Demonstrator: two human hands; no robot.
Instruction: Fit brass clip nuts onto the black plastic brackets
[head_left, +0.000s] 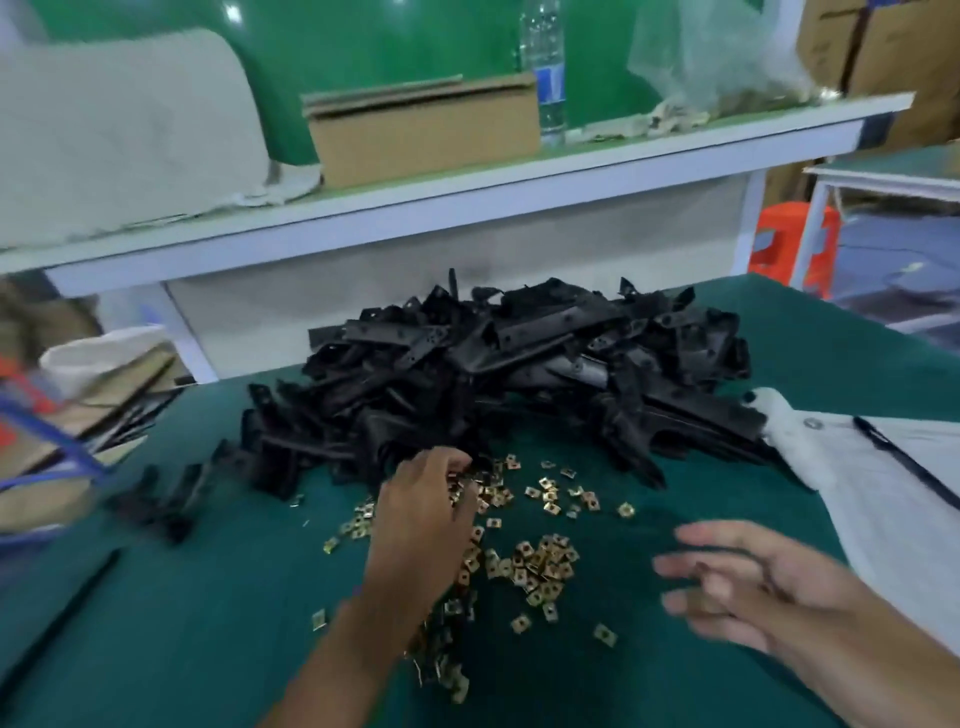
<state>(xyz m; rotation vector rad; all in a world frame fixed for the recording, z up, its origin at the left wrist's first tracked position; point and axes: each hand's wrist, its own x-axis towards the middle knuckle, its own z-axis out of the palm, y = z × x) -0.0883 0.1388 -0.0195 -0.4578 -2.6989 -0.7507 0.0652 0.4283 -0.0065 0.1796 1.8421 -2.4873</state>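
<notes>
A big heap of black plastic brackets (519, 364) lies at the middle of the green table (208, 623). Several brass clip nuts (543, 564) are scattered in front of the heap. My left hand (423, 512) reaches over the nuts near the heap's front edge, its fingers curled down onto nuts; whether it holds one is hidden. My right hand (753, 582) hovers blurred above the table at the right, fingers spread, holding nothing. A few separate brackets (166, 493) lie at the left of the heap.
A white cloth (883, 483) with a black strip on it covers the table's right side. A white shelf (415, 208) behind carries a cardboard box (426, 130), a water bottle (543, 67) and a plastic bag. Boxes and a blue frame stand at left.
</notes>
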